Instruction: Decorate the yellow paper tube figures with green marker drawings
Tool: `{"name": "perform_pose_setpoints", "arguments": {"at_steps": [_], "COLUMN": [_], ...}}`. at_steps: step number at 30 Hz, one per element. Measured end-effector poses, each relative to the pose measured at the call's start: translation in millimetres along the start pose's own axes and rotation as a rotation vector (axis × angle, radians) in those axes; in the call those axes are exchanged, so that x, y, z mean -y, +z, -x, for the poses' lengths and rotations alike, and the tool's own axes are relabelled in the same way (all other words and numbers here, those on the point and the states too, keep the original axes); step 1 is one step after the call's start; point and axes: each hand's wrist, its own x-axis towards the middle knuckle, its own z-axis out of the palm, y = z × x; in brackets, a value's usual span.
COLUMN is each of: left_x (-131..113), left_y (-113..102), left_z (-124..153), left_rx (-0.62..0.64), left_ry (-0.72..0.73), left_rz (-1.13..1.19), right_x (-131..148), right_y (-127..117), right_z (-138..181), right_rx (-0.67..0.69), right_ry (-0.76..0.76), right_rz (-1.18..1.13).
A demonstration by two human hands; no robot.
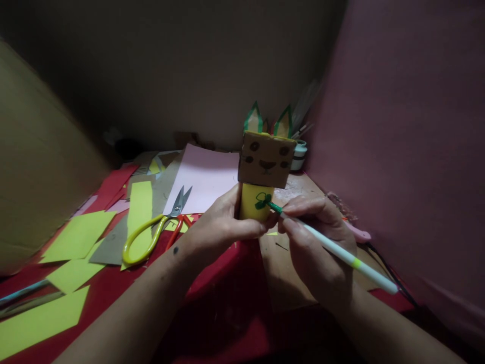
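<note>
A cardboard animal figure (267,159) stands upright in the middle: a brown box head with a drawn face, two green-edged ears, and a yellow tube body (253,202). My left hand (223,222) is wrapped around the yellow body from the left. My right hand (316,237) pinches a white marker with a green tip (343,253). The tip touches a green drawn shape on the front of the body.
Yellow-handled scissors (153,230) lie to the left beside red-handled ones (176,230). Yellow paper pieces (78,235) and brown scraps cover the red surface. A pink sheet (202,177) lies behind. A cup of tools (299,154) stands at the back. Walls close in left and right.
</note>
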Motion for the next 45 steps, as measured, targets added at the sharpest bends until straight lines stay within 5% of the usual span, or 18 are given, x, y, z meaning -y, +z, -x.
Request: {"name": "perform_pose_setpoints", "arguments": {"at_steps": [45], "left_x": [1.6], "left_y": [-1.3], "left_z": [0.4], "left_rx": [0.003], "left_ry": [0.007], "left_rz": [-0.010], "right_x": [0.2], "right_y": [5.2], "right_z": [2.8], "right_rx": [-0.035], "right_ry": [-0.024], "right_rz": [-0.036]}}
